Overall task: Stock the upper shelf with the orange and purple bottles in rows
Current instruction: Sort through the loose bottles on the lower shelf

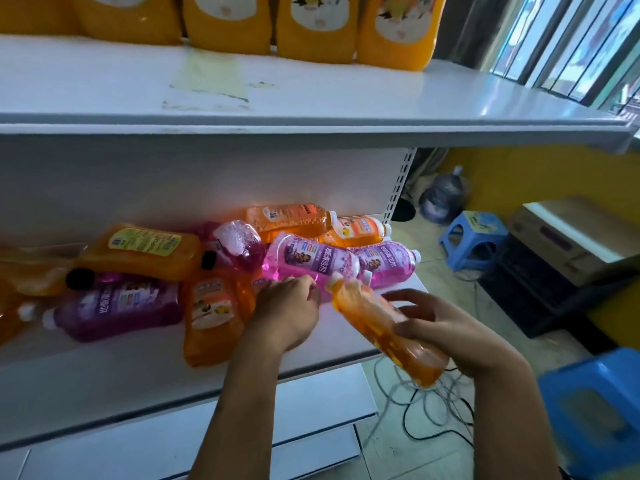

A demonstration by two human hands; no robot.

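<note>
Bottle in hand: an orange bottle [384,332] sits at lower centre-right of the frame, held off the front edge of the lower shelf [138,372].
Long axis: it runs diagonally, white cap toward the upper left, base toward the lower right.
Right hand [446,330]: fingers curled round the bottle's middle and lower body, thumb across the near side; a full grip.
Left hand [289,311]: at frame centre, knuckles up, fingers bent down into the heap by a purple bottle [311,261]; whether they hold anything I cannot tell.
Deciding relation: the upper shelf [311,95] lies straight above both hands, across the top half of the frame, and the right hand already carries its load, so it looks the one to lift; the bottle would need turning cap-up on the way.
Heap: orange and purple bottles lie on their sides on the lower shelf, from centre to left edge.
Upper shelf stock: large yellow-orange jugs [315,26] stand along the back; the front strip is bare white.
Surroundings: blue stools [472,244] and cables [429,407] on the floor at right.
</note>
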